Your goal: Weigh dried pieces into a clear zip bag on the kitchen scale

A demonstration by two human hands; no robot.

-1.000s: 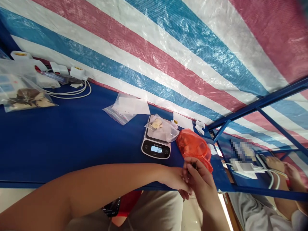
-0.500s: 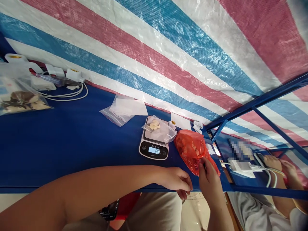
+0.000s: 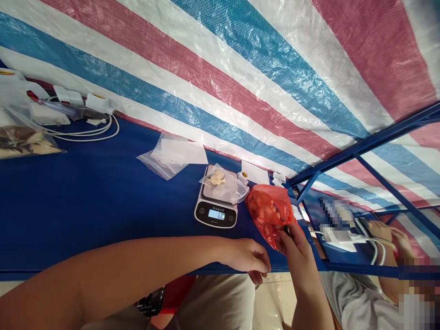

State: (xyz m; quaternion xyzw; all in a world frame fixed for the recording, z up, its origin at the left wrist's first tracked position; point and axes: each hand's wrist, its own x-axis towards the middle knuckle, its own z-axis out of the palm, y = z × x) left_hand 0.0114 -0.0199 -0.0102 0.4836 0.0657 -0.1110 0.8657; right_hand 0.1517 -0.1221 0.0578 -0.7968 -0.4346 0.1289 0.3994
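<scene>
Pinched fingers of my right hand are at the near right edge of a red plastic bag. A small dark thing shows by the thumb; I cannot make out its kind. Pale pieces are visible inside the bag. My left hand rests at the table's front edge, fingers loosely bent and apart, holding nothing visible. Beyond it stands a digital kitchen scale, its display lit, seemingly 6.8 or 68. On its plate lies a clear zip bag with pale dried slices on or in it.
Clear zip bags and white paper lie behind the scale. At the left are a bag of dark and pale pieces and white cables. A blue metal frame stands right, with another person's hands beyond.
The view has shifted slightly, moving everything a little left. My right hand has moved slightly at the red bag, whose mouth is more open. The scale's last digit has gone from 4 to 8.
</scene>
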